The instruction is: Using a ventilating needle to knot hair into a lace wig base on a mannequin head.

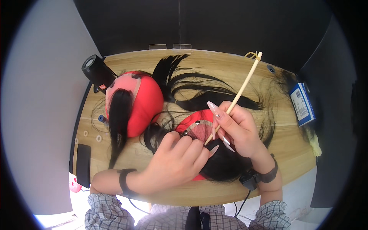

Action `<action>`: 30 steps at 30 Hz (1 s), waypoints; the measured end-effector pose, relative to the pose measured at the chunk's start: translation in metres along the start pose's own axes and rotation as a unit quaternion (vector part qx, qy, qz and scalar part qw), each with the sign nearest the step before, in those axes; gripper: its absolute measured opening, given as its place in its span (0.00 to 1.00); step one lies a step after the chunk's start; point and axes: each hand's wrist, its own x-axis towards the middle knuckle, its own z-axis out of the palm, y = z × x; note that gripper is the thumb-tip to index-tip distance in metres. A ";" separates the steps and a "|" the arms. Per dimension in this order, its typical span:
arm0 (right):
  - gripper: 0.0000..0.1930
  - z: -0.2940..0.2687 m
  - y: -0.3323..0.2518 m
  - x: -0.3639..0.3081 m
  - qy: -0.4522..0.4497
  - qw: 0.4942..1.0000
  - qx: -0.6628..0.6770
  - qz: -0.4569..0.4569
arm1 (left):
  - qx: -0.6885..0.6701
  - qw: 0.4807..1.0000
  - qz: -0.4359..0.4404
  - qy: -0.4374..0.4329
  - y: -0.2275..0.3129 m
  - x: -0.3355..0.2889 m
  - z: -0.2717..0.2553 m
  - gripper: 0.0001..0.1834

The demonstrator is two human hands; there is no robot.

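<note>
A red wig head [197,115] with a mesh cap [203,132] and long black hair [222,163] lies in front of me. Between the thumb and fingers of my right hand [241,130] is a slim wooden stick [245,84], slanting down to the mesh, a rubber band tied round its upper end. Its lower tip meets the cap beside my left fingertips and is too small to make out. My left hand [176,157] presses on the near left of the cap, fingers curled and thumb close to the index; whatever they pinch is hidden. Black strands spread out behind it.
At left sits a second red head [147,101] with black hair, next to a black cylindrical speaker [97,71]. A hank of black hair [214,97] lies behind. A blue and white box [302,104] stands right; a dark phone-like slab [83,165] lies near left.
</note>
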 end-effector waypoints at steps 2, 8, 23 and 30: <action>0.13 -0.002 0.001 0.000 -0.006 1.000 0.015 0.009 | -0.008 0.999 -0.004 -0.031 0.001 0.000 -0.001 0.09; 0.13 -0.004 0.006 0.001 -0.010 0.997 0.074 0.021 | -0.013 0.998 0.008 -0.063 -0.001 -0.001 -0.006 0.08; 0.12 -0.002 0.012 0.000 0.012 0.997 0.073 0.011 | -0.080 0.984 0.137 0.087 0.004 0.001 -0.016 0.13; 0.12 -0.004 0.014 0.000 0.000 0.997 0.076 -0.002 | -0.317 0.927 0.144 0.137 0.000 -0.004 0.015 0.12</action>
